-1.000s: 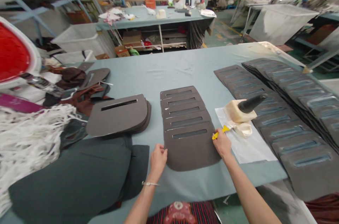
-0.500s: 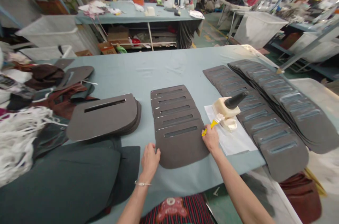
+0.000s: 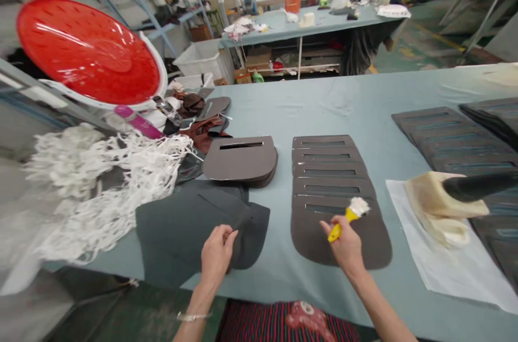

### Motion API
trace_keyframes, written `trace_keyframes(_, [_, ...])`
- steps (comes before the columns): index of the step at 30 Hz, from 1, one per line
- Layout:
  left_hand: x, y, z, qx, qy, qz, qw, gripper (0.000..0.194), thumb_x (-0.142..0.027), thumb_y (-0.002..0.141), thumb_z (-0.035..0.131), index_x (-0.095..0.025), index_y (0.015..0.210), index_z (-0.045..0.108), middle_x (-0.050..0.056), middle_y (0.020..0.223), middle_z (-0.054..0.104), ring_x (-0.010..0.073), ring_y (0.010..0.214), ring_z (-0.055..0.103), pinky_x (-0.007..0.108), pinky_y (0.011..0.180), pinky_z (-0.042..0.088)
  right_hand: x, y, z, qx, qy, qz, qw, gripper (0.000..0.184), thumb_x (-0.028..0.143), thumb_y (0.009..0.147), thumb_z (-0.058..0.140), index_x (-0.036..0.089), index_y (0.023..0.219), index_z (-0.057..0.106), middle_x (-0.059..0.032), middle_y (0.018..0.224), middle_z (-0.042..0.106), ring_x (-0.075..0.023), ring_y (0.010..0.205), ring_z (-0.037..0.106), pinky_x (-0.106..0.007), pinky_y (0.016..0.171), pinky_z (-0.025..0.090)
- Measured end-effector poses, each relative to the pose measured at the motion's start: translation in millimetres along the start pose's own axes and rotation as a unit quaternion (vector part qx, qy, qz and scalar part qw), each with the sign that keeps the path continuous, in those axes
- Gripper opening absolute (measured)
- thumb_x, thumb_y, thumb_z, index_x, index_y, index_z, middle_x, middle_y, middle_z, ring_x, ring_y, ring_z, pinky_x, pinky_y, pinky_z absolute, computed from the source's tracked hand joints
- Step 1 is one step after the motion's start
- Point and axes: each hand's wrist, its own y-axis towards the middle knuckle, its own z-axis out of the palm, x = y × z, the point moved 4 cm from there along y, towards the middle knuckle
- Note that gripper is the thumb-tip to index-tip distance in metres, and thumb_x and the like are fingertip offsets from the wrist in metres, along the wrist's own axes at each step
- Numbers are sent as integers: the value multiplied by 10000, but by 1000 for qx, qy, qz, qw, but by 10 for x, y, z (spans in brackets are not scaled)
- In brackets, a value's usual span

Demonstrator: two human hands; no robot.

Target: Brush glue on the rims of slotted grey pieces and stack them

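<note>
Brush (image 3: 352, 214) shifted over panels (image 3: 309, 228), within right fingers (image 3: 341, 221)

Brush (image 3: 348, 218) over panels (image 3: 332, 180), stack (image 3: 240, 163) to left

Forward-down head view over table (image 3: 283, 107)

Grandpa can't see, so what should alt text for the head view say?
A person's right hand holds a yellow-handled brush over overlapping slotted grey panels on a table. The left hand is over dark sheets.
</note>
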Motion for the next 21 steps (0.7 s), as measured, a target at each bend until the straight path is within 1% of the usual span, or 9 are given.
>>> trace_keyframes(2, [-126, -44, 81, 18, -88, -31, 995, 224, -435, 812, 511, -219, 764, 547, -11, 713, 586, 131, 662, 544, 256, 688, 443, 508, -129, 316, 111, 126, -16, 986, 306, 486, 819, 554, 205, 932, 512, -50, 862, 615, -168, 722, 577, -263, 675, 435])
trace_keyframes(4, [-353, -126, 191, 51, -175, -56, 982, 264, -472, 797, 530, -209, 775, 554, -13, 694, 592, 130, 654, 556, 247, 665, 458, 926, -247, 525, 171, 230, -16, 958, 307, 440, 790, 595, 214, 968, 486, -52, 952, 602, -177, 799, 579, -276, 718, 454])
trace_keyframes(6, [-598, -229, 320, 109, -251, -58, 960, 308, -493, 821, 487, -200, 841, 580, -4, 716, 616, 136, 668, 580, 245, 644, 478, 1155, -309, 586, 165, 284, -7, 944, 257, 390, 786, 590, 218, 925, 459, -29, 905, 575, -165, 778, 557, -268, 707, 449])
trace_keyframes(8, [-762, -321, 444, 157, -289, -46, 943, 351, -483, 868, 401, -206, 969, 592, 14, 799, 657, 144, 717, 613, 256, 658, 504, 1171, -315, 512, 132, 280, -7, 951, 173, 337, 803, 549, 222, 851, 428, 5, 794, 520, -140, 699, 508, -245, 669, 426])
trace_keyframes(9, [-800, -351, 498, 161, -283, -29, 945, 363, -466, 886, 365, -215, 1032, 584, 25, 873, 672, 150, 775, 627, 270, 700, 515, 1107, -305, 436, 121, 260, -12, 958, 143, 314, 812, 526, 224, 830, 417, 17, 760, 492, -130, 667, 480, -236, 653, 411])
trace_keyframes(11, [-809, -383, 605, 127, -219, 33, 967, 362, -427, 901, 352, -231, 1126, 558, 51, 1065, 658, 173, 972, 614, 322, 856, 499, 859, -275, 231, 113, 210, -23, 971, 106, 285, 821, 495, 225, 823, 407, 25, 743, 465, -120, 640, 446, -227, 633, 389])
trace_keyframes(14, [-783, -467, 890, 108, -72, 172, 976, 393, -388, 900, 382, -244, 1245, 502, 72, 1333, 522, 221, 1280, 421, 425, 1047, 374, 261, -238, -153, 93, 127, -9, 988, 86, 269, 817, 475, 222, 833, 405, 25, 747, 463, -117, 622, 434, -226, 618, 376])
trace_keyframes(18, [-836, -716, 1349, 176, 54, 329, 926, 483, -339, 899, 390, -266, 1377, 363, 59, 1476, 353, 261, 1393, 225, 505, 1077, 322, -622, -236, -581, 42, 14, 40, 998, 65, 200, 783, 436, 213, 838, 403, -10, 799, 512, -144, 682, 491, -249, 655, 399])
trace_keyframes(21, [-973, -838, 1526, 181, 98, 396, 895, 527, -305, 888, 409, -262, 1405, 315, 62, 1508, 281, 283, 1404, 178, 535, 1082, 305, -1079, -264, -729, 20, -65, 57, 996, 228, 102, 726, 398, 196, 930, 436, -73, 957, 552, -188, 861, 547, -290, 744, 429])
